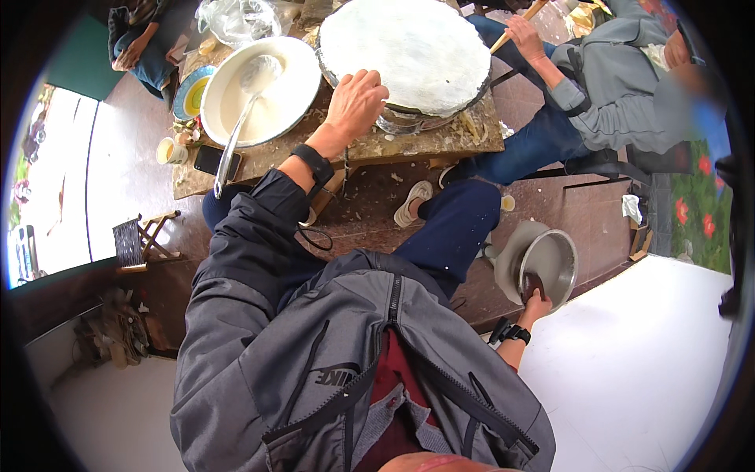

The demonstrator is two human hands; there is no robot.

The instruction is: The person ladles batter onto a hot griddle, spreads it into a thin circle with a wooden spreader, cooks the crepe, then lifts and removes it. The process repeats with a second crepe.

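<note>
Head view's the only one. Left hand (358, 98) has its fingers curled in, right by the near edge of a round, dark-rimmed griddle (476, 99); can't tell if it's pinching anything. Spread over that griddle, just beyond the hand, is a thin, matte white round sheet (405, 55), a bit ragged at the rim. Left of the hand sits a wide, smooth white bowl (228, 75) of pale liquid with a shiny metal ladle (233, 145) leaning out of it. Everything's on a rough, scuffed wooden table (489, 140). Right hand (536, 305), low and out to the side, grips a dark brown, smooth-looking piece (532, 283) at a round silvery metal pot (562, 259). Only writing I can spot: dark logo lettering on the grey fabric jacket (252, 370), between the hands.
</note>
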